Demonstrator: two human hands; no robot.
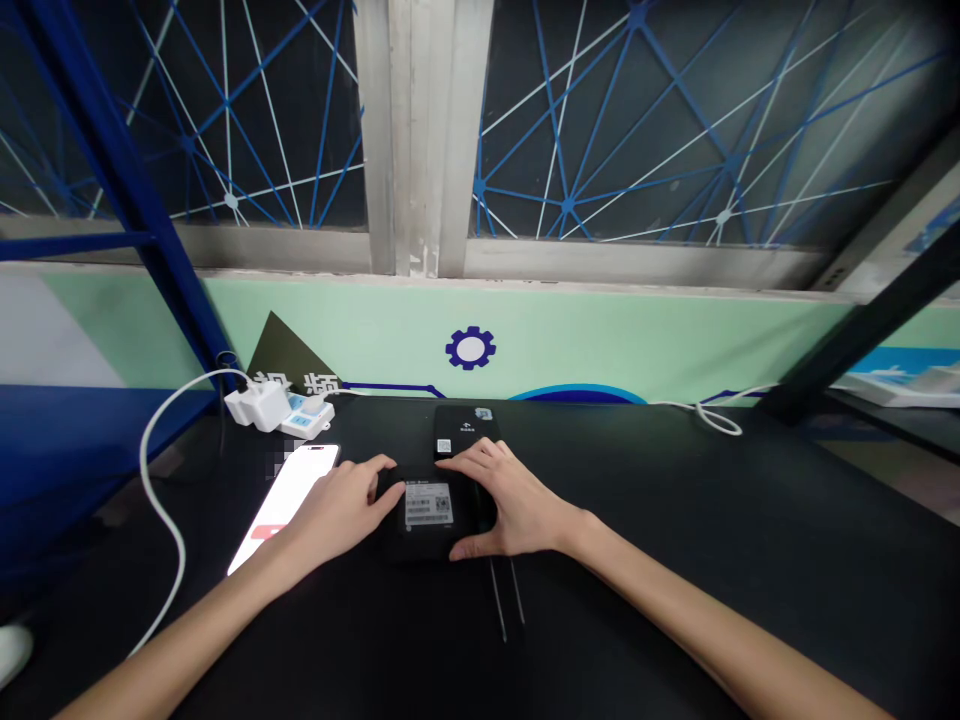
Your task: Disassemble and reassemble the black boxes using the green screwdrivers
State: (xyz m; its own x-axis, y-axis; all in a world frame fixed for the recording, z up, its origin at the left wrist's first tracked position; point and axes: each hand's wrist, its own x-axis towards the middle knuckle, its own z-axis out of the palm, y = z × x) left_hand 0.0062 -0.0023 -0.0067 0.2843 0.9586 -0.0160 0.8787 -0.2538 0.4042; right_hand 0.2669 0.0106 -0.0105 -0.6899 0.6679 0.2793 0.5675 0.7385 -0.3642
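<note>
A black box (429, 540) with a white printed label lies flat on the black table, between my two hands. My left hand (349, 505) grips its left side, with thumb and index finger at the edge. My right hand (517, 500) holds the right side, fingers over the far right corner and thumb at the near edge. Just behind is a second black box (466, 425) with a white mark and a small QR sticker. Two thin metal prongs (506, 600), perhaps tweezers, stick out from under my right hand; their other end is hidden.
A lit phone (292, 490) lies beside my left forearm. Behind it, a white power strip (306, 415) holds a plugged-in charger (259, 403), whose white cable (154, 490) loops down the left. A thin cable (716, 418) lies at the back right, along the green wall panel (600, 340).
</note>
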